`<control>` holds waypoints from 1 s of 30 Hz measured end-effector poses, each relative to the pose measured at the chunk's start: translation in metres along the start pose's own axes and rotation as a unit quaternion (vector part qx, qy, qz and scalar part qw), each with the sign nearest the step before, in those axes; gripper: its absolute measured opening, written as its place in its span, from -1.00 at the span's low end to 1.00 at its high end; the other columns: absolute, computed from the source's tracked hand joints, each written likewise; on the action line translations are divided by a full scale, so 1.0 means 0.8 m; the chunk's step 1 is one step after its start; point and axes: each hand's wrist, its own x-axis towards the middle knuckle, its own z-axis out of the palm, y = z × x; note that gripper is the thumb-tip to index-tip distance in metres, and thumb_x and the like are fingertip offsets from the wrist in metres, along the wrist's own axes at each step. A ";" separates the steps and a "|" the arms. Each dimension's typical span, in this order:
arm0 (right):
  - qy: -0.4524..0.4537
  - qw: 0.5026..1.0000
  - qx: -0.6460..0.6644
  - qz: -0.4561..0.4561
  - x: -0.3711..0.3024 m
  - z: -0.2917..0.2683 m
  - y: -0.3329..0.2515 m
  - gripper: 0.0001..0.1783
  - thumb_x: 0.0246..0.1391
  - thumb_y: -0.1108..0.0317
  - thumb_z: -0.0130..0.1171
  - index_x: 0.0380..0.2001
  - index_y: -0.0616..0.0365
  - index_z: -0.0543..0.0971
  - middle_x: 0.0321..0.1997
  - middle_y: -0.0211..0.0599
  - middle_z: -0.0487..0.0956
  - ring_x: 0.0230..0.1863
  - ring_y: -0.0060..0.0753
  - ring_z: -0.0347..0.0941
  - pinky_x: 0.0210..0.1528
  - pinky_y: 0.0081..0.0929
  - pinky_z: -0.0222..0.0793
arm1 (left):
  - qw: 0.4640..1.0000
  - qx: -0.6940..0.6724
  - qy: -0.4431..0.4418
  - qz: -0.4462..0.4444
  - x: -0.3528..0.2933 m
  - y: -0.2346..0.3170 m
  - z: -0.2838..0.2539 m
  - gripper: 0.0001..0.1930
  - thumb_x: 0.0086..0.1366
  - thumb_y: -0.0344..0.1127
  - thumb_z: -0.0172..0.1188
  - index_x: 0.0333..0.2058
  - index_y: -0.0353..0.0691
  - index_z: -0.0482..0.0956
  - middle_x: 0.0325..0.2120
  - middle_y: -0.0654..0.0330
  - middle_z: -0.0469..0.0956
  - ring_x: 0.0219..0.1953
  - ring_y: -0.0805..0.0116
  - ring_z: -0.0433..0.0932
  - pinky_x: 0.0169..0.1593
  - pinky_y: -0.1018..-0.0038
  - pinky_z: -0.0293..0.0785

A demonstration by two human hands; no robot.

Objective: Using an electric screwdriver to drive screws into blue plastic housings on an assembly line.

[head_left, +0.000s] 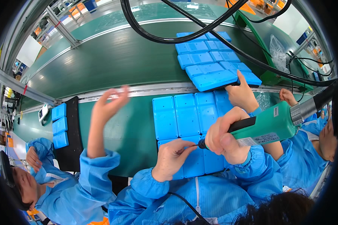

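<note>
My right hand is wrapped around a green electric screwdriver with a black nose, held slanting over the work. My left hand pinches at the thin dark screwdriver bit coming out of that nose. Whether a screw sits between those fingertips is too small to tell. Beneath both hands lie rows of flat blue plastic casings with small holes, set close together on a black base. My hands and the tool cover part of the near row.
Another blue batch rests on the green conveyor, touched by a co-worker's hand. At left, another person's hand is raised near a black tray bearing three blue casings. Thick black cables hang overhead.
</note>
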 end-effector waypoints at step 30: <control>0.086 0.992 -0.053 -0.080 0.038 0.009 0.061 -0.83 -0.06 0.50 0.11 -0.47 0.19 0.29 -0.76 -0.42 0.32 -0.79 -0.69 0.21 -0.78 -0.71 0.08 | 0.843 -0.473 -0.103 -0.235 -0.010 -0.048 -0.071 -0.79 0.31 -0.25 -0.18 -0.40 -0.27 0.30 -0.70 0.23 0.34 -0.65 0.52 0.22 -0.55 0.59 0.16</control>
